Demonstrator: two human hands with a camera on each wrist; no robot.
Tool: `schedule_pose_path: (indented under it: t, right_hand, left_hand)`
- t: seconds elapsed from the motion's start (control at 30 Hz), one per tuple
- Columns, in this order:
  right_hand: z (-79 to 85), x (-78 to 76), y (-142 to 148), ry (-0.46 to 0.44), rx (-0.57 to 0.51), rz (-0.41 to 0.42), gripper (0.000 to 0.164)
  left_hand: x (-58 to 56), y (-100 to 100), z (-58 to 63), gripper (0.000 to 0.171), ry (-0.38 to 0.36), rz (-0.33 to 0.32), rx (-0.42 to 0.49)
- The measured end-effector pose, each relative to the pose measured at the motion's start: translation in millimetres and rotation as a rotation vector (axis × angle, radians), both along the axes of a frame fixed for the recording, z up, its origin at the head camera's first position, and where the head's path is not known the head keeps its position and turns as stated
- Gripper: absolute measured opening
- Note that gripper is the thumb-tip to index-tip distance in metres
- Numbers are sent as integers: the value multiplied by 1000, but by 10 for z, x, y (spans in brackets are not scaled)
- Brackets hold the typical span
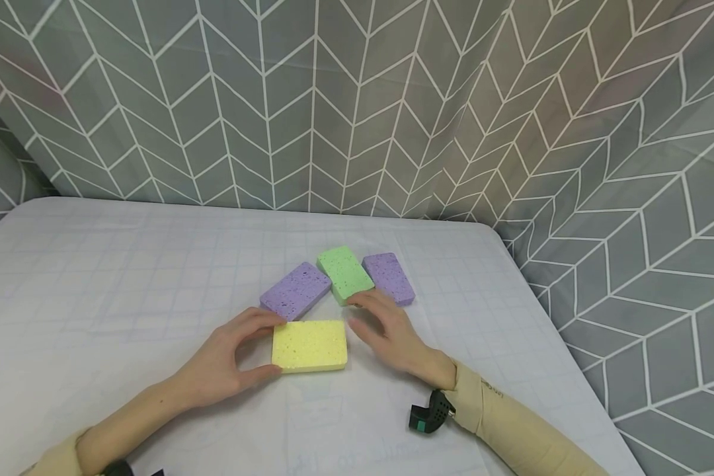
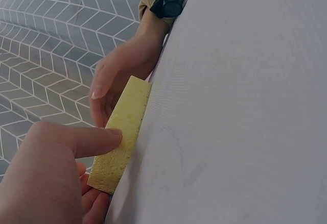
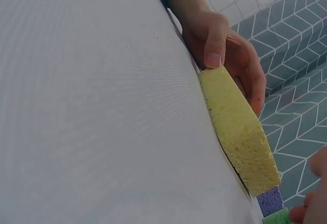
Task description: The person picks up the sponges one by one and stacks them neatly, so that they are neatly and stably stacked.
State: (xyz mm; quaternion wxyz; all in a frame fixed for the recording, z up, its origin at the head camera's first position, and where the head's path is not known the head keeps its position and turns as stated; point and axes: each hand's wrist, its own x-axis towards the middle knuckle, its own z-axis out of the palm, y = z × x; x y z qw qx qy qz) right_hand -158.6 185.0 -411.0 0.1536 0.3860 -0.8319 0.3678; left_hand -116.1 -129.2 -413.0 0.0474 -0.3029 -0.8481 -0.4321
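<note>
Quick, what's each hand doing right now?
Left hand: holding the yellow sponge.
Right hand: open, close to the green sponge; contact unclear.

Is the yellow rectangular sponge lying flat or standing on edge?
Flat: the head view shows the sponge broad face up, only a thin near side visible, the left hand holding its left end.

Nothing is readable: the dark lettering point(image 1: 492, 389) on the right sleeve point(image 1: 514, 422) is too small.
</note>
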Motion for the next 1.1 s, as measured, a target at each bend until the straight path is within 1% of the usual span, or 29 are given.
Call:
schedule_pose_path:
  t: [0.2, 0.4, 0.53, 0.63, 0.77, 0.93, 1.1]
  right_hand:
    - [-23, -14, 9, -12, -77, -121, 30]
    - [-25, -35, 15, -22, -130, -206, 27]
    - [-22, -42, 19, -46, -136, -250, 28]
    - [-28, -53, 22, -40, -145, -267, 28]
    - [-38, -68, 25, -9, -157, -294, 28]
    - [-32, -74, 27, 11, -136, -373, 31]
    - [-11, -67, 26, -12, -130, -439, 33]
  left_hand:
    - [-3, 1, -9, 64, 9, -3, 0]
    - [0, 4, -11, 64, 11, 6, -15]
    - [3, 9, -6, 64, 8, 17, -31]
    - [2, 9, -8, 65, 15, 19, -32]
    - [-6, 5, -16, 64, 45, 11, -18]
    - [-14, 4, -20, 64, 62, 1, -3]
    - [-11, 5, -19, 62, 52, 2, -8]
